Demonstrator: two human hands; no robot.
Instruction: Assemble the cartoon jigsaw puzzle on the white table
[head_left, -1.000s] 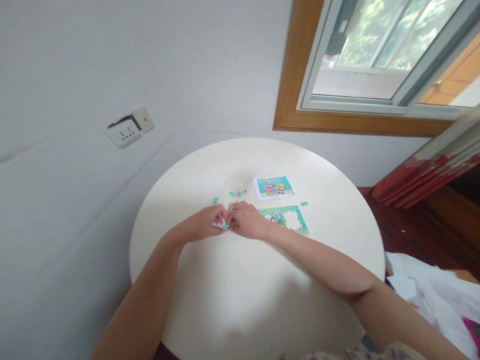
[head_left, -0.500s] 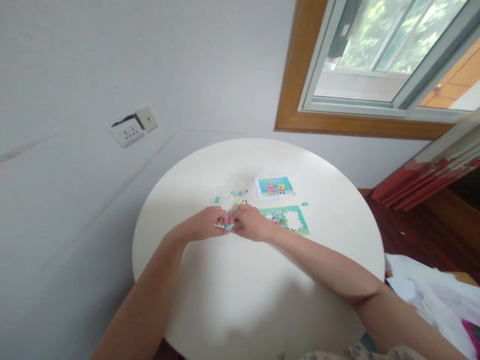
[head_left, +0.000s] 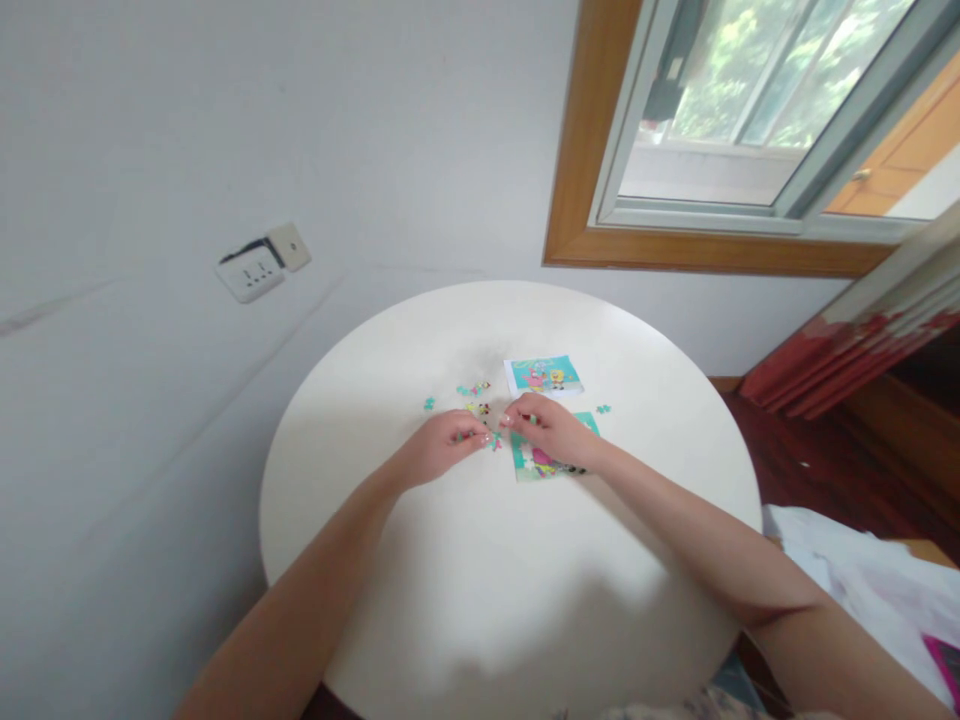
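Thumb and fingers of my left hand [head_left: 444,446] are closed on a small jigsaw puzzle piece [head_left: 496,441] in teal and pink, just left of the puzzle board. My right hand [head_left: 551,428] is over the jigsaw puzzle board [head_left: 526,467] and covers much of it. Its thumb and forefinger meet in a pinch close to the left hand's fingertips; whether anything is between them is too small to make out. Beyond my hands lie loose yellow and red pieces [head_left: 478,408] and a row of teal and pink pieces [head_left: 472,389].
A cartoon picture sheet [head_left: 544,377] lies behind the board. Single teal pieces rest to the left [head_left: 429,404] and right [head_left: 604,409]. The round white table [head_left: 480,580] stands against a wall with a socket [head_left: 251,273]; white bags [head_left: 847,570] are at the right.
Both hands have shifted right and drawn slightly apart. The left hand carries the small piece toward the board, and the right hand now covers more of the board.
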